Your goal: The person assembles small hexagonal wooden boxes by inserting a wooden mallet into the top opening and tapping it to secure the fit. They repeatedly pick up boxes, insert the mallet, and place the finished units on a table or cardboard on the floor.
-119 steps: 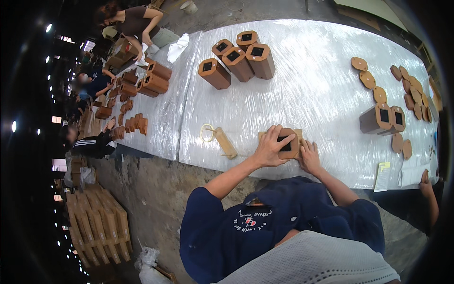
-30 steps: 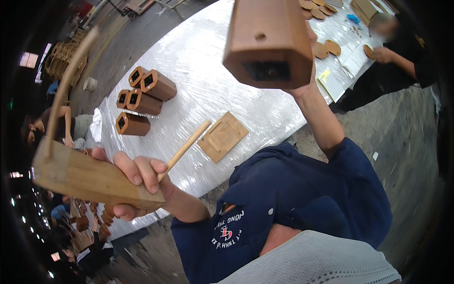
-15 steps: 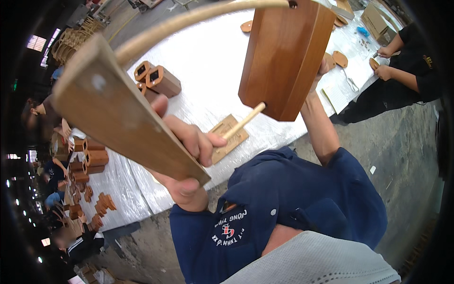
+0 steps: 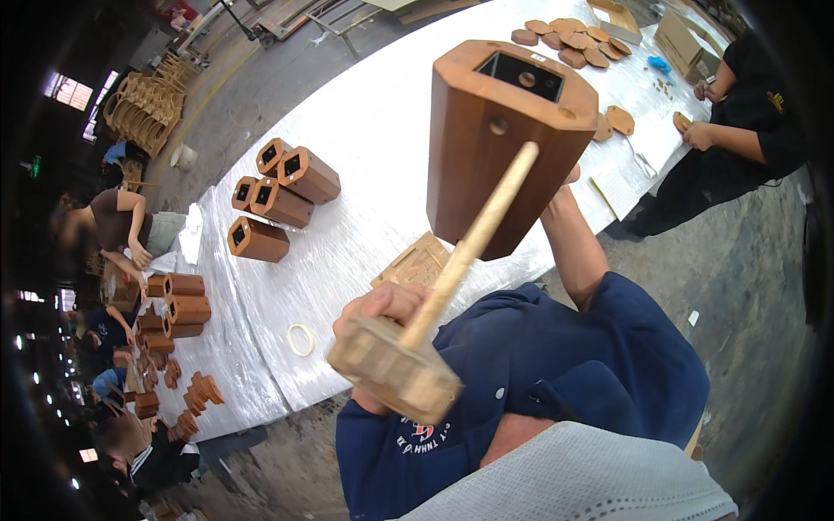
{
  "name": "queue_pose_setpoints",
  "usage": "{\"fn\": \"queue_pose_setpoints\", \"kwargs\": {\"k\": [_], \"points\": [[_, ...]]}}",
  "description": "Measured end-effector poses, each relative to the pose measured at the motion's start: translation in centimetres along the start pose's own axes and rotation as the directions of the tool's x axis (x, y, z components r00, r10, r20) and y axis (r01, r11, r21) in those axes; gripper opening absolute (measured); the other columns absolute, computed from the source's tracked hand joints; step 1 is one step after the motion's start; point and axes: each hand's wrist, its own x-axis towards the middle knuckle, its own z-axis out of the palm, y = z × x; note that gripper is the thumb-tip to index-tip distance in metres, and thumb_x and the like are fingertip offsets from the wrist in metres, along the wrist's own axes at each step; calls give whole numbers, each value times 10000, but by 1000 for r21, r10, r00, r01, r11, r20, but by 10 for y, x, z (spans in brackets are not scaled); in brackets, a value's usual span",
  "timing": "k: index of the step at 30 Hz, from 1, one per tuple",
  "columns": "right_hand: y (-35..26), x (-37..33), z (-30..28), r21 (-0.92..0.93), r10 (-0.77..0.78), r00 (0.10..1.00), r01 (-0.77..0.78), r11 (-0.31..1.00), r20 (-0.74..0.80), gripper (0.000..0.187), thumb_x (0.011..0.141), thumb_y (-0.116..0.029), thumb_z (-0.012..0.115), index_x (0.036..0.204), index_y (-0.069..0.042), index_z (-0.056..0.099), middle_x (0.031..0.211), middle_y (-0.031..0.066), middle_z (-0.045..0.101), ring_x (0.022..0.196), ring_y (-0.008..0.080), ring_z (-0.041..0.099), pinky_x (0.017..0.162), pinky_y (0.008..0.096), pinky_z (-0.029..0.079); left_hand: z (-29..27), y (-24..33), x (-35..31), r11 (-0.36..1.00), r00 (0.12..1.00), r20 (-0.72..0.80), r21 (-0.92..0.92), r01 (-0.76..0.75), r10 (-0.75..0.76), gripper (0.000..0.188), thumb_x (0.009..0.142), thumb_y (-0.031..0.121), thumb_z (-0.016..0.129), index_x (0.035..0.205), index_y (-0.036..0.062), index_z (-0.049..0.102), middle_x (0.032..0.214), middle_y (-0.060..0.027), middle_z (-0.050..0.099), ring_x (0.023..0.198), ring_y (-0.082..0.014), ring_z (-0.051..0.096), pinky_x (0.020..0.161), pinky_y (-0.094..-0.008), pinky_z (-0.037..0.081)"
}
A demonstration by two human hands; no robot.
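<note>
My right hand (image 4: pixel 572 175), mostly hidden behind a reddish-brown, octagonal wooden box (image 4: pixel 469 165), holds it up over the table. The box is tilted with its dark rectangular opening facing up, and a round hole shows in its side. A wooden mallet (image 4: pixel 395 369) is in my left hand (image 4: pixel 387 304), closed close to its block-shaped head. The mallet's pale handle slants up to the right, and its end lies in front of the box's face; whether they touch I cannot tell. Below the box, a flat carved wooden piece (image 4: pixel 415 260) rests on the table.
Several similar boxes (image 4: pixel 282 204) stand on the film-covered table (image 4: pixel 373 156) to the left. A pale ring (image 4: pixel 301 339) lies near its front edge. Octagonal wooden plates (image 4: pixel 573 39) sit at the far right, by an open carton (image 4: pixel 686 43). People work at both ends.
The mallet head has moved down, farther from view, and its handle now crosses the box's face. The box has tipped so its opening shows. A thin rod seen by its lower hole is not visible now.
</note>
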Motion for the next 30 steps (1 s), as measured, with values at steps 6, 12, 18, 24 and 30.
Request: {"fn": "queue_pose_setpoints", "kwargs": {"k": [6, 12, 18, 24, 30], "points": [[3, -1, 12, -90, 6, 998, 0, 996, 59, 1018, 564, -461, 896, 1350, 7, 451, 1219, 125, 599, 1113, 225, 596, 923, 343, 514, 8, 2, -10, 994, 969, -235, 64, 91, -73, 1019, 771, 554, 753, 1426, -50, 260, 811, -60, 478, 702, -180, 496, 718, -425, 545], [9, -2, 31, -182, 24, 988, 4, 983, 155, 1066, 538, -461, 907, 1365, 9, 426, 1240, 128, 580, 1134, 219, 575, 935, 340, 496, 6, -18, -43, 929, 982, -164, 340, 144, -92, 1109, 752, 497, 773, 1488, -51, 149, 1076, -99, 491, 1005, -224, 524, 987, -418, 409], [16, 2, 47, -292, 41, 945, 59, 955, 323, 1114, 512, -460, 918, 1380, 11, 402, 1261, 132, 562, 1155, 212, 553, 947, 336, 478, 15, -25, -43, 893, 938, -345, 430, 135, 24, 1155, 730, 548, 781, 1499, -31, 142, 1077, -103, 468, 1014, -256, 515, 934, -414, 428], [23, -2, 53, -375, 61, 854, 161, 913, 516, 1163, 487, -460, 929, 1395, 13, 377, 1282, 135, 544, 1177, 206, 531, 960, 333, 459, 10, -25, -45, 644, 966, -149, 764, -24, 213, 900, 823, 496, 726, 1427, -28, 311, 1135, -184, 517, 968, -366, 557, 813, -465, 476], [-21, 2, 152, -524, 258, 906, -48, 850, 336, 1164, 508, -414, 890, 1429, 17, 323, 1311, 145, 510, 1222, 235, 500, 1023, 362, 416, 1, -27, -11, 681, 936, -235, 732, -7, 262, 668, 982, 367, 551, 1452, -47, 320, 1198, -244, 524, 1031, -364, 524, 861, -418, 425]]}}
